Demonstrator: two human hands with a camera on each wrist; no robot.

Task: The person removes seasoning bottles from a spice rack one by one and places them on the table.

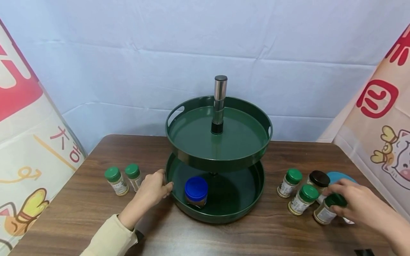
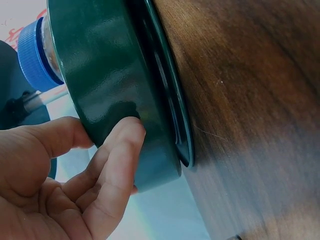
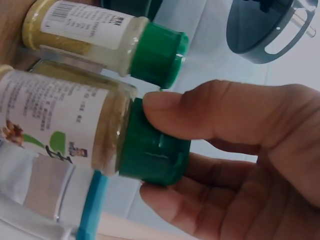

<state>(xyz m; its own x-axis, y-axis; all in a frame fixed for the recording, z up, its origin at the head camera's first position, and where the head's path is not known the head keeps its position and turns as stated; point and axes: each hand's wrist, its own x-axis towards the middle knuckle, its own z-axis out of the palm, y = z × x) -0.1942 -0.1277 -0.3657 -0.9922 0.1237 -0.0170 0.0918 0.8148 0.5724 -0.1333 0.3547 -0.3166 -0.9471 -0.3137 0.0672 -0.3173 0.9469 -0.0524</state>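
Note:
A dark green two-tier turntable tray [image 1: 182, 212] stands mid-table, with a blue-lidded jar [image 1: 196, 189] on its lower tier. At that tier's left side, my left hand [image 1: 153, 188] pinches the wall, thumb at the rim and fingers against the outside [image 2: 117, 165]. On the right, my right hand [image 1: 358, 201] grips a spice jar [image 3: 55, 115] by its green lid, thumb on one side and fingers on the other. The jar has a white label and brownish contents, and it stands about upright. Another green-capped spice jar [image 3: 85, 35] is close beside it.
Two green-capped jars [image 1: 116, 181] stand left of the tray. Near my right hand are more green-capped jars [image 1: 289, 183], a black-lidded jar [image 1: 319, 179] and a blue-lidded container [image 1: 341, 176], partly hidden. A metal post [image 1: 220, 99] rises through the upper tier.

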